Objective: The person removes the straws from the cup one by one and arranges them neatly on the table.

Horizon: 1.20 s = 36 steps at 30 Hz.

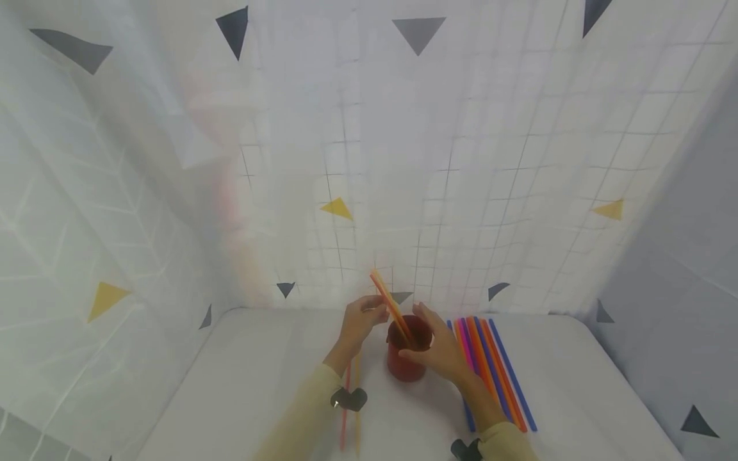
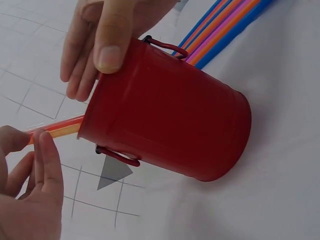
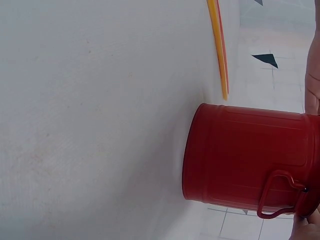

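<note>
A small red metal bucket (image 1: 406, 369) with side handles stands upright on the white table (image 1: 259, 371). My left hand (image 1: 359, 319) pinches orange and red straws (image 1: 393, 308) between thumb and fingers. Their lower ends are inside the bucket, and they lean to the left over its rim. Around the bucket's right side, my right hand (image 1: 442, 349) holds the rim, thumb at the front and fingers toward the back. In the left wrist view, the right thumb lies on the bucket wall (image 2: 165, 110) just below the rim.
Right of the bucket lies a row of several blue, orange, pink and purple straws (image 1: 514, 378). A red straw (image 1: 344, 429) and a yellow straw (image 1: 357, 435) lie beside the left forearm. Patterned white curtain (image 1: 392, 160) hangs behind the table and at both sides.
</note>
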{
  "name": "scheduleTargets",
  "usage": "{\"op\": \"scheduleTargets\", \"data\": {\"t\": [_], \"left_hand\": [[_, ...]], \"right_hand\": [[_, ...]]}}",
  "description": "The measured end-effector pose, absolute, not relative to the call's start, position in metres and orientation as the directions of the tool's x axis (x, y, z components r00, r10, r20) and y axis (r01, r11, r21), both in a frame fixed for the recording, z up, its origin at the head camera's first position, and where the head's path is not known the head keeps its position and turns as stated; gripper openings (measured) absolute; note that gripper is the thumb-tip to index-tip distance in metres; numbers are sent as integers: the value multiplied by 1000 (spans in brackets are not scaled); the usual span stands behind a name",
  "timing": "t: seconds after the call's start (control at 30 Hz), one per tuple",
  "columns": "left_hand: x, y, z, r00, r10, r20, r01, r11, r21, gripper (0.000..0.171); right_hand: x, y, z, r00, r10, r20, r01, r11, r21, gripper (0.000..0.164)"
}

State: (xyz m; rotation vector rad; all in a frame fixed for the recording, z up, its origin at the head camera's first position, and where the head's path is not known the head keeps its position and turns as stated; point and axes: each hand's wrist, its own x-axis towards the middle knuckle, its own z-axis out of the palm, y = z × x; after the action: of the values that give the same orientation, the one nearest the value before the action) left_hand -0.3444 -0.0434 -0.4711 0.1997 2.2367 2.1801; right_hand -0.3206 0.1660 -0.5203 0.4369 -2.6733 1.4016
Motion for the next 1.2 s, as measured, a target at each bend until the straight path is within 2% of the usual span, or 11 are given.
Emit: {"op": "scheduleTargets", "data": {"t": [0.17, 0.33, 0.6, 0.83, 1.2], "left_hand": [[-357, -42, -495, -992, 88, 93, 94, 13, 995, 30], [-360, -40, -503, -993, 55, 103, 104, 20, 994, 30], [-358, -38, -502, -995, 3, 104, 104, 22, 994, 24], [-356, -40, -501, -994, -29, 105, 105, 24, 994, 30], [-355, -52, -493, -975, -149, 162, 173, -62, 983, 29]], "right_hand": [[-320, 165, -519, -954, -206, 219, -298, 539, -788, 105], [-318, 164, -519, -954, -209, 217, -298, 546, -783, 106], [-319, 165, -517, -954, -215, 209, -294, 529, -796, 105], [-322, 166, -517, -954, -224, 199, -290, 523, -801, 104], [-320, 165, -514, -966, -206, 159, -248, 544, -802, 106]]}}
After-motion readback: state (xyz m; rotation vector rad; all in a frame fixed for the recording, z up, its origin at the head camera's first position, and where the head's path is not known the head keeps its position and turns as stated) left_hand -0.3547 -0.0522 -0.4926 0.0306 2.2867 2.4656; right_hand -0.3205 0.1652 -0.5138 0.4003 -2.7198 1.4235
